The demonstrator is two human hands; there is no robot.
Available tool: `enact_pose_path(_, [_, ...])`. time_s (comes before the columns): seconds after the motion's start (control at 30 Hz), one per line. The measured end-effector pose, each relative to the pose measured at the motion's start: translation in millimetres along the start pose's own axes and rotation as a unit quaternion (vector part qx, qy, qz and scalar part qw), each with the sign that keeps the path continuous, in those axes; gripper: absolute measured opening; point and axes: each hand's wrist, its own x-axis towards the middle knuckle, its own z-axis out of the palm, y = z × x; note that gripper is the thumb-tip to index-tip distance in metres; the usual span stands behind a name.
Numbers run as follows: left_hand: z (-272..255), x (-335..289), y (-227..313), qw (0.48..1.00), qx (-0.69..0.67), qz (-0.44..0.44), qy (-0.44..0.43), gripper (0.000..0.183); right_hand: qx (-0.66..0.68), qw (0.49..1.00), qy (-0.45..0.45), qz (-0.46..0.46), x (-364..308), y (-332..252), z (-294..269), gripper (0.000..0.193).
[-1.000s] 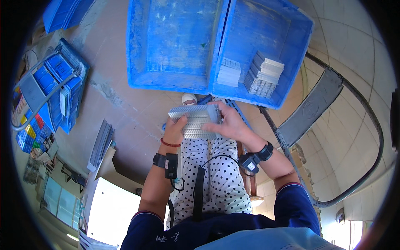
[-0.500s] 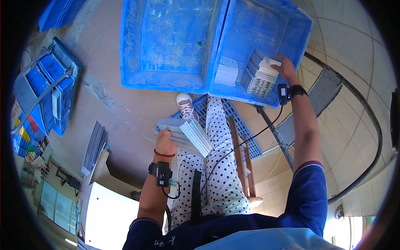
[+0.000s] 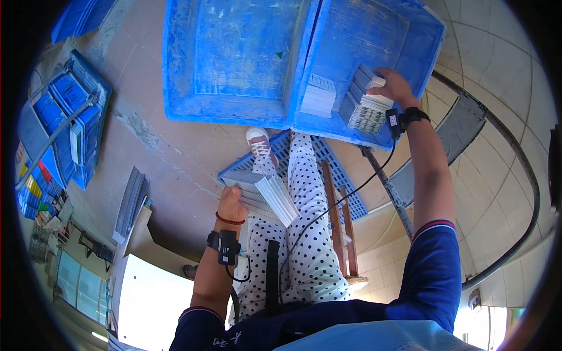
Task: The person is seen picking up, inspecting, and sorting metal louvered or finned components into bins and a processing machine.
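Note:
My left hand (image 3: 230, 205) holds a stack of flat white-grey packs (image 3: 261, 191) on my lap, above my polka-dot trousers. My right hand (image 3: 393, 86) reaches out into the right blue crate (image 3: 383, 35) and rests on a row of upright white packs (image 3: 364, 106), fingers on their top edge. A smaller pile of white packs (image 3: 319, 96) lies to the left in the same crate. The left blue crate (image 3: 234, 58) looks bare inside. Both wrists wear black bands with cables.
A blue slatted tray (image 3: 336, 169) lies under my feet on the tiled floor. Blue crates with coloured items (image 3: 64, 123) stand at the left, grey flat sheets (image 3: 132, 202) beside them. A wooden stool frame (image 3: 339, 222) and a dark hose (image 3: 515, 175) are at the right.
My right hand left the stack on my lap and reached out to the row of packs in the right crate. My left hand stayed holding the stack.

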Motion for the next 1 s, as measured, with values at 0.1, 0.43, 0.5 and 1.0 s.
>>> enact_pose_path(0.1, [1.9,1.7,-0.3,1.000,0.004,-0.013,-0.009,0.051,-0.050,0.999,0.010,0.006,-1.1,-20.0,2.7,0.070])
enact_pose_path(0.43, [-3.1,-0.7,-3.0,0.997,-0.041,-0.052,-0.042,0.052,-0.063,0.998,0.003,0.007,17.1,-13.5,-7.3,0.061])
enact_pose_path(0.5, [-3.8,0.0,-4.5,0.995,-0.052,-0.062,-0.059,0.052,-0.067,0.998,0.015,0.007,20.5,-9.8,-12.0,0.061])
enact_pose_path(1.0, [3.8,1.5,-9.7,0.997,-0.038,-0.051,-0.042,0.048,-0.111,0.974,0.170,-0.104,7.5,11.0,12.4,0.076])
